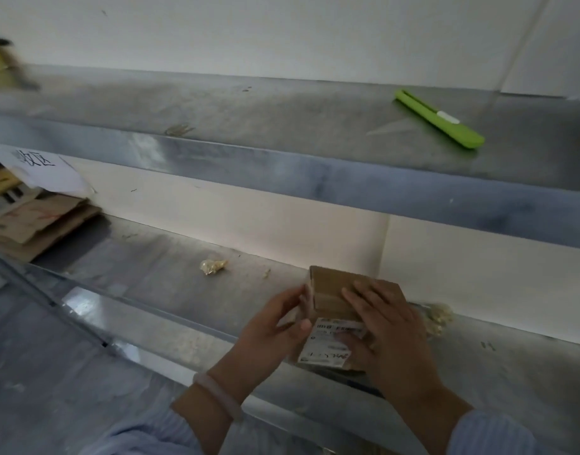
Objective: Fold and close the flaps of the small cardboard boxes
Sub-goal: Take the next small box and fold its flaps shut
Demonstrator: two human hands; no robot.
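A small brown cardboard box [329, 290] rests on the lower metal shelf [170, 280], with a white printed label [328, 343] on its near side. My right hand [384, 326] lies flat over the box's top and right side, pressing the top flap down. My left hand [275, 326] grips the box's left end, thumb by the label and fingers against a small side flap. The box's right side is hidden under my right hand.
A green utility knife [441, 121] lies on the upper metal shelf [282, 126]. Flattened cardboard pieces [36, 221] and a white paper sign [42, 172] are stacked at the left. Crumpled yellowish wrappers [213, 267] lie on the lower shelf, another [441, 318] behind my right hand.
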